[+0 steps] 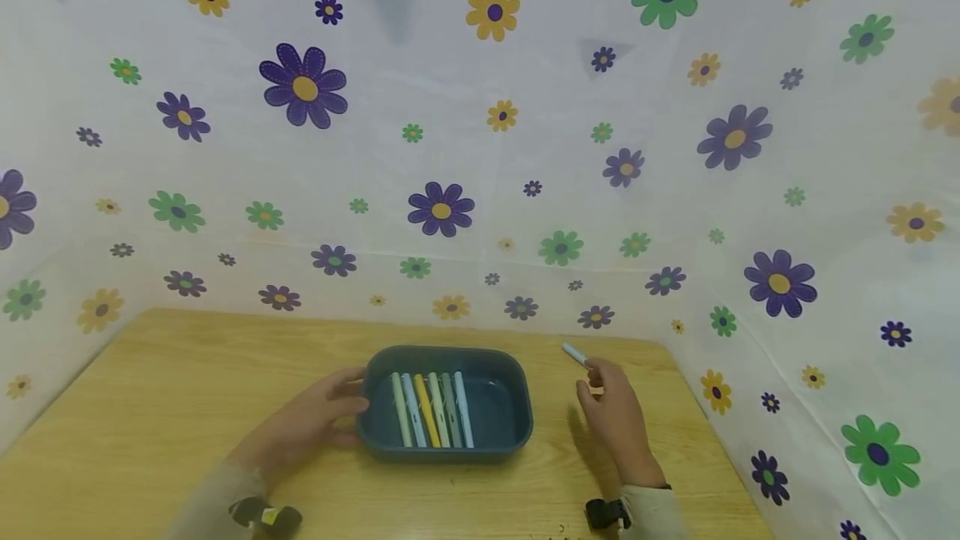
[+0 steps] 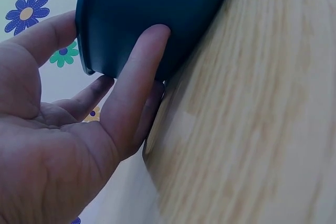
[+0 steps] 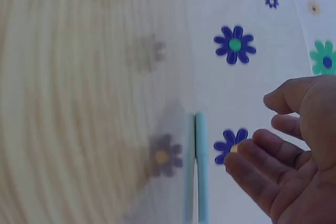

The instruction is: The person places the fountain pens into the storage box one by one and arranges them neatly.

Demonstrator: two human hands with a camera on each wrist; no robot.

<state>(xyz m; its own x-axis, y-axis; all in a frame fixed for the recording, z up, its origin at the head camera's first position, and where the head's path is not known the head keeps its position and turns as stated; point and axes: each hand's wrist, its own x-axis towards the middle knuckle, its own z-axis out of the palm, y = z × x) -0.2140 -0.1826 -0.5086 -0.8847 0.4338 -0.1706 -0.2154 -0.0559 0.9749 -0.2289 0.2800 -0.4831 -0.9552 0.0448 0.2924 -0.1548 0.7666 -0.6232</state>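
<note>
A dark teal plastic box [image 1: 491,455] stands on the wooden table with several slim pens [image 1: 427,411] side by side in its left half, in pale green, light blue, yellow and grey-green. My left hand [image 1: 318,411] is at the box's left end; its fairly straight fingers touch the outer wall, which the left wrist view shows close up. Right of the box, my right hand [image 1: 615,407] hovers by a light blue pen [image 1: 573,353] near the table's back edge. In the right wrist view that pen [image 3: 201,166] lies beside the loosely bent fingers, a gap between them.
The wooden table [image 1: 247,357] ends at a white cloth [image 1: 465,148] printed with flowers, which rises behind it and along both sides. A dark strap device [image 1: 606,513] sits on my right wrist, another [image 1: 262,515] on my left. Small dark specks lie near the front edge.
</note>
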